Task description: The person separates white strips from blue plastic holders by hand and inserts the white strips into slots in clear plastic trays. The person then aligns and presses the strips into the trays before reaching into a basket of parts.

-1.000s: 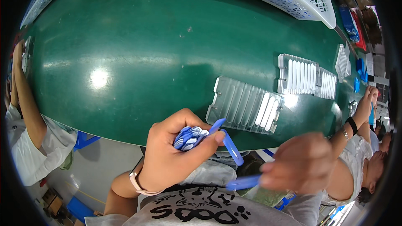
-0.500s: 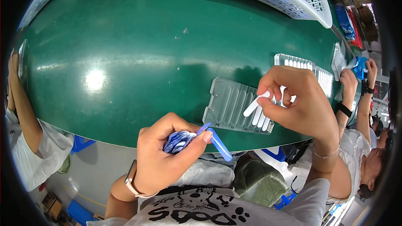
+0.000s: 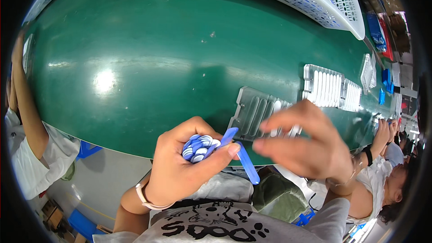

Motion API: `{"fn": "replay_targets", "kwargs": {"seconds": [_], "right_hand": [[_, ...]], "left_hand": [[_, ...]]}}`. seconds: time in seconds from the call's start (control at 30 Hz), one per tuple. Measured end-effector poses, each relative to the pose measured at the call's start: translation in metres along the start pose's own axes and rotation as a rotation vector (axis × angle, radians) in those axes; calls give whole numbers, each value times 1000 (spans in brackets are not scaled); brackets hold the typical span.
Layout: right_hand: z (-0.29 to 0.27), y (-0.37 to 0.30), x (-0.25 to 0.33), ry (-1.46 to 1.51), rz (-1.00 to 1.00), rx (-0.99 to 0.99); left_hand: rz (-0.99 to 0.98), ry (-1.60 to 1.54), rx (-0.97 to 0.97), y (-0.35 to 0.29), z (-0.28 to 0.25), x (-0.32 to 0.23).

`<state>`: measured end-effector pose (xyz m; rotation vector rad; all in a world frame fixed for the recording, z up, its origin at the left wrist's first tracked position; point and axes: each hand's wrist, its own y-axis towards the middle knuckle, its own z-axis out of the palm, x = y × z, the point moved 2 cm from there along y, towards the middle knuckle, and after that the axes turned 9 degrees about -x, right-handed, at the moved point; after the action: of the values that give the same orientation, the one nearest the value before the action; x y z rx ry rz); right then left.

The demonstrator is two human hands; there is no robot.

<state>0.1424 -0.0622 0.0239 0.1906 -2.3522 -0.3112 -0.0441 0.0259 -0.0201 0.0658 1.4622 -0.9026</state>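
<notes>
My left hand [image 3: 173, 175] is closed around a bundle of small flat strips with rounded ends [image 3: 198, 148], blue on one side and white on the other, shaped like nail files. Between its thumb and fingertips two blue pieces poke out; the longer blue strip [image 3: 248, 164] slants down past the table edge. My right hand [image 3: 310, 146], smeared by motion, hovers just right of these, thumb and forefinger apart, and no strip shows between them. Partly under it lies a clear slotted tray [image 3: 245, 110], with bare slots at its left and white strips [image 3: 276, 106] toward its right.
Two filled trays [image 3: 321, 85] of white strips lie beyond my right hand, and another tray [image 3: 368, 74] stands farther right. A white perforated basket [image 3: 310, 6] with blue and white pieces sits at the back of the green table [image 3: 148, 36]. People work at both sides.
The white strip that my right hand pinched no longer shows in it. That hand has come down and left toward my left hand, its fingers spreading. The view has shifted slightly.
</notes>
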Motion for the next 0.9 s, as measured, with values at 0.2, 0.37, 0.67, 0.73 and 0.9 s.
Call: {"fn": "replay_targets", "kwargs": {"seconds": [0.2,0.37,0.67,0.73,0.9], "right_hand": [[8,-11,4,342,-62,-152],[-23,-9,-18,142,443,-173],[-23,4,-30,-79,610,89],[-21,13,-28,-76,661,137],[-15,10,-24,-121,622,193]], "left_hand": [[-148,-94,171,-3,2,-6],[-75,-81,126,-2,-3,4],[-54,-84,101,-5,-4,7],[-36,-74,112,-5,-5,7],[-52,-74,106,-4,-5,8]]}}
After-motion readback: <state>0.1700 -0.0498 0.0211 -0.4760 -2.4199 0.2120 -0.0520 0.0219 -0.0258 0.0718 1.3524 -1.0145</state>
